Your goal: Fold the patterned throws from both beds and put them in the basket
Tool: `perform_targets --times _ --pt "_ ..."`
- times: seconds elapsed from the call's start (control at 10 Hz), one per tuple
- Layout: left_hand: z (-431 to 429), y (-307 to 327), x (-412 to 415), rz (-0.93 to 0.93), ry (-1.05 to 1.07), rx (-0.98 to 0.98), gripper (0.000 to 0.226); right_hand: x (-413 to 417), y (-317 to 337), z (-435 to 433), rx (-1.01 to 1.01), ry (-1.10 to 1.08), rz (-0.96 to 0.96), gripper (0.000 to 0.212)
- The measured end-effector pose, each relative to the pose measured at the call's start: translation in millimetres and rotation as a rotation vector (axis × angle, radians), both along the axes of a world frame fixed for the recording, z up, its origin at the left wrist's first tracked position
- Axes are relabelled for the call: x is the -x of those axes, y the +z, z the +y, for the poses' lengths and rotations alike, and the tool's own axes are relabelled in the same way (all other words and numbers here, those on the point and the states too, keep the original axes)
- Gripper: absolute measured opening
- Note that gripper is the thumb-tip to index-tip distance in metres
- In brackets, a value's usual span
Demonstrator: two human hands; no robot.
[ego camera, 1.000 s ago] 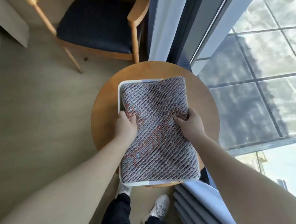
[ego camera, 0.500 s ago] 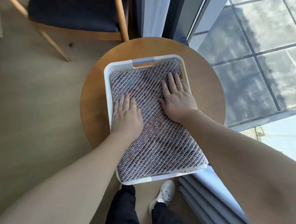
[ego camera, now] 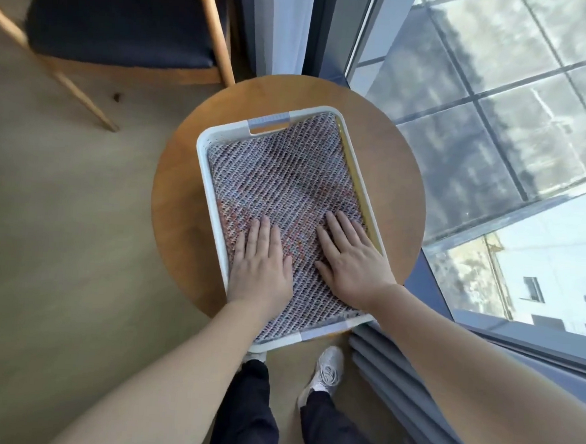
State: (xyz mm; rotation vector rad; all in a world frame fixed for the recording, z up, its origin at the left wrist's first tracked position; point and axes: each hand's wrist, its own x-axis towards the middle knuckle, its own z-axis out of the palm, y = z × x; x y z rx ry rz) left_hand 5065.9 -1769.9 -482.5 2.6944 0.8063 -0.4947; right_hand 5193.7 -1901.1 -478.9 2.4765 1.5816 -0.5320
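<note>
A folded patterned throw, woven in grey, white and reddish threads, lies flat inside a white rectangular basket with grey handles. It fills the basket almost wall to wall. My left hand lies flat on the throw's near left part, fingers straight. My right hand presses flat on the near right part, fingers spread. Whether another throw lies underneath is hidden.
The basket stands on a small round wooden table. A wooden chair with a dark blue seat is at the upper left. Floor-length window glass and grey curtain folds are on the right. My feet stand below the table's near edge.
A second ago both hands gripped the throw's sides above the basket. They laid it in, flattened on top, then slid toward the near end.
</note>
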Motion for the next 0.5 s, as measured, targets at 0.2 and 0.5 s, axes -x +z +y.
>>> perform_targets --times 0.2,0.5 --pt "3 3 -1 0.007 -0.012 0.034 0.064 2 -3 2 0.022 -0.031 0.025 0.069" --pt "30 78 -16 -0.074 -0.015 0.095 0.061 -18 79 11 0.018 -0.105 0.196 0.055"
